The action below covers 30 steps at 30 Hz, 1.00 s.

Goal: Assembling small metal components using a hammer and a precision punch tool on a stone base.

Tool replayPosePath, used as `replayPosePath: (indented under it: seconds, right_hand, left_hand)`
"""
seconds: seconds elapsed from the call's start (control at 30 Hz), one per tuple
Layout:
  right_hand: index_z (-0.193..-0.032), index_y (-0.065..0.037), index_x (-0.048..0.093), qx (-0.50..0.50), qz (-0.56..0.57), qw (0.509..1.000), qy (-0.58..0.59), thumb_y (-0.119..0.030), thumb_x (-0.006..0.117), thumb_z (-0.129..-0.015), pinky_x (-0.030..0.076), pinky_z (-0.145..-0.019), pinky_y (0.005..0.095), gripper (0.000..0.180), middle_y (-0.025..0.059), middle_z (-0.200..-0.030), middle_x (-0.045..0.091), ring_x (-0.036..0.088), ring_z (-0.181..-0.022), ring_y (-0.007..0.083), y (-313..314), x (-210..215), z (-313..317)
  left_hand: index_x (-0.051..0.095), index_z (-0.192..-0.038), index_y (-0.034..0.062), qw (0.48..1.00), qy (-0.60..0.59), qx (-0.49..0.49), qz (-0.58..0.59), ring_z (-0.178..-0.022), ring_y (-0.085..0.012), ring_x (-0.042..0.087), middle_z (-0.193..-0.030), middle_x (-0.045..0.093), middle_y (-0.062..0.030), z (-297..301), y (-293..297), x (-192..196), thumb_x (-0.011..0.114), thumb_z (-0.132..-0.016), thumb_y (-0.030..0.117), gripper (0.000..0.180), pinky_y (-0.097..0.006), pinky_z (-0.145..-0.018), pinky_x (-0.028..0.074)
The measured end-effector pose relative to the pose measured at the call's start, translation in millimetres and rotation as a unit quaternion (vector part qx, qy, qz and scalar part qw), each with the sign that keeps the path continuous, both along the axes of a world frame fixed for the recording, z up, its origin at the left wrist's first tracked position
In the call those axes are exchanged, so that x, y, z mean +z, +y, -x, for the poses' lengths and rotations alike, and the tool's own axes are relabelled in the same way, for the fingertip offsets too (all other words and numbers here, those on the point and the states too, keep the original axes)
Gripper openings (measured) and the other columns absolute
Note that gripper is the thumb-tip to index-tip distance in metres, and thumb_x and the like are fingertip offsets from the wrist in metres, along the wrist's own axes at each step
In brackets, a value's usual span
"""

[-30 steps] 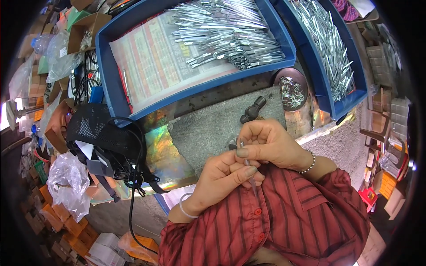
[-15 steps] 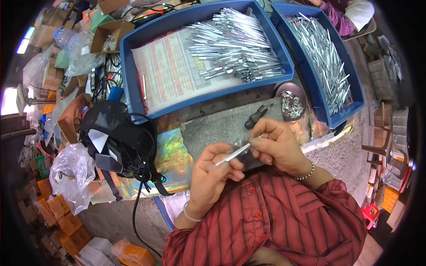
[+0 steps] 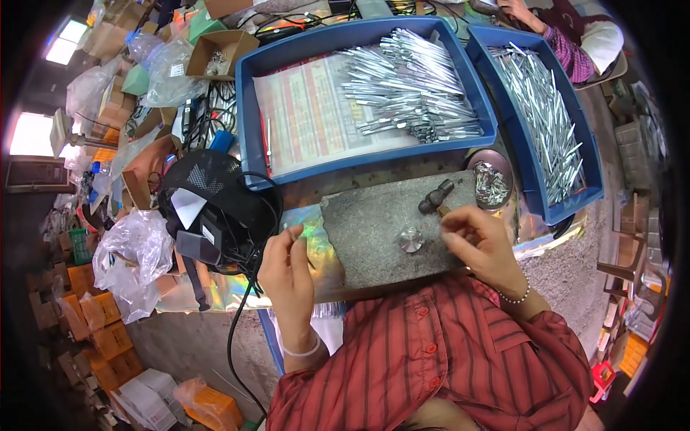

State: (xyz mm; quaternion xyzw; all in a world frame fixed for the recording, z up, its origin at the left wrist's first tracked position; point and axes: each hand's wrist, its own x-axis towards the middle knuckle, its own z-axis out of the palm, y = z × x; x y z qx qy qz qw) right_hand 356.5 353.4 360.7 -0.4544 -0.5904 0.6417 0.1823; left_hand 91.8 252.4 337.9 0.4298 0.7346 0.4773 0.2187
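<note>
My left hand (image 3: 286, 279) is raised over the left end of a grey stone slab (image 3: 366, 244), thumb and fingers slightly apart. No rod shows in it. My right hand (image 3: 483, 246) hovers at the slab's right side, fingers bent and loosely apart, its fingertips beside a hammer (image 3: 435, 197). The hammer's dark head lies on the slab, and its short brown handle points toward those fingertips. A small round shiny metal block (image 3: 411, 240) sits on the slab between my hands. Behind my right hand stands a round dish (image 3: 507, 167) of small silvery metal parts.
A large blue tray (image 3: 248, 122) holds paper and a heap of slim metal rods (image 3: 410, 86). A second blue tray (image 3: 496, 108) of rods stands at right. A black mesh bag (image 3: 208, 179) with cables is at left. Another person's sleeve (image 3: 568, 54) shows at far right.
The silvery rod between my hands no longer shows. My left hand has moved left and up, my right hand slightly right, uncovering the metal block. The whole view has shifted.
</note>
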Motion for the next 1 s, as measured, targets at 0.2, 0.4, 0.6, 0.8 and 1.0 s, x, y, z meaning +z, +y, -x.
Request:
replayPosePath:
  seconds: [0.2, 0.4, 0.6, 0.8, 1.0]
  right_hand:
    - [-0.102, 0.0, 0.052, 0.025, -0.428, 0.876, -0.22, -0.009, 0.064, -0.074, 0.045, -0.073, 0.0352, 0.031, 0.0153, -0.095, 0.054, 0.055, -0.086, 0.0301, 0.6, -5.9, -18.3]
    - [-0.107, 0.001, 0.049, 0.044, -0.417, 0.876, -0.24, -0.012, 0.066, -0.071, 0.042, -0.08, 0.0399, 0.042, 0.017, -0.103, 0.049, 0.05, -0.096, 0.0347, -5.8, -10.4, -20.2]
    - [-0.105, 0.001, 0.049, 0.074, -0.414, 0.869, -0.26, -0.006, 0.062, -0.069, 0.043, -0.077, 0.0405, 0.039, 0.0171, -0.102, 0.048, 0.05, -0.093, 0.0345, -2.7, -8.5, -17.9]
    - [-0.1, 0.001, 0.046, 0.069, -0.425, 0.86, -0.274, 0.0, 0.055, -0.07, 0.043, -0.072, 0.0419, 0.031, 0.018, -0.097, 0.048, 0.051, -0.086, 0.0355, 3.8, -8.9, -24.4]
    - [-0.102, -0.001, 0.043, 0.061, -0.364, 0.894, -0.255, -0.003, 0.053, -0.073, 0.043, -0.061, 0.0451, 0.031, 0.0188, -0.089, 0.047, 0.054, -0.074, 0.0381, 1.6, -10.3, -28.3]
  left_hand:
    - [0.056, -0.102, 0.001, 0.943, 0.298, -0.042, 0.143, -0.077, -0.0367, 0.058, -0.084, 0.058, -0.0182, 5.7, 17.7, -49.5, 0.059, -0.081, 0.011, 0.023, -0.041, -0.065, 0.046]
    - [0.053, -0.107, 0.0022, 0.935, 0.315, -0.025, 0.162, -0.079, -0.0375, 0.057, -0.089, 0.058, -0.0176, 4.9, 19.9, -55.9, 0.059, -0.082, 0.013, 0.029, -0.043, -0.064, 0.046]
    - [0.055, -0.102, 0.0022, 0.946, 0.31, -0.017, 0.096, -0.069, -0.0321, 0.057, -0.08, 0.056, -0.0153, -11.4, 19.3, -5.4, 0.061, -0.08, 0.009, 0.024, -0.037, -0.059, 0.045]
    - [0.061, -0.094, 0.0005, 0.969, 0.173, -0.17, -0.042, -0.066, -0.0202, 0.059, -0.083, 0.06, -0.0126, -27.3, 99.6, 34.9, 0.062, -0.08, 0.005, 0.015, -0.028, -0.06, 0.046]
    - [0.062, -0.089, 0.0031, 0.934, 0.258, -0.244, -0.029, -0.075, -0.0292, 0.058, -0.08, 0.058, -0.0141, -7.6, 227.7, -21.4, 0.063, -0.074, 0.007, 0.015, -0.036, -0.067, 0.046]
